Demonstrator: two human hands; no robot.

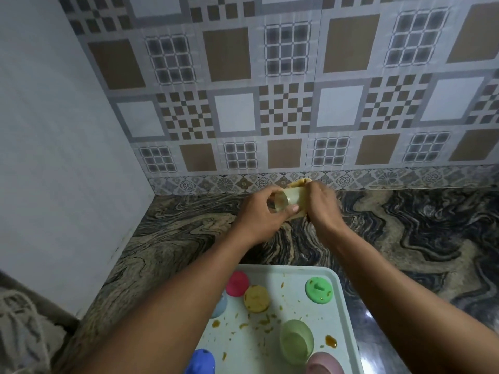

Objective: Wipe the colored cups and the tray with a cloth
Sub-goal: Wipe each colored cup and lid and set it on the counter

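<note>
My left hand (260, 211) grips a pale yellow translucent cup (286, 200) held on its side above the counter. My right hand (322, 205) holds a yellowish cloth (303, 182) bunched against the cup's other end. Below, a pale tray (297, 273) smeared with brown-yellow food bits carries several cups and lids: a pink one (237, 282), a yellow one (256, 298), a green lid (319, 289), a green cup (296, 341) on its side, a blue one (201, 361), a mauve cup (324, 363) and a light blue one (220, 306) partly hidden by my left forearm.
The marbled stone counter (418, 233) runs to a patterned tile wall (270, 103) at the back and a plain wall (54, 130) on the left. A patterned fabric (19, 325) lies at the lower left edge.
</note>
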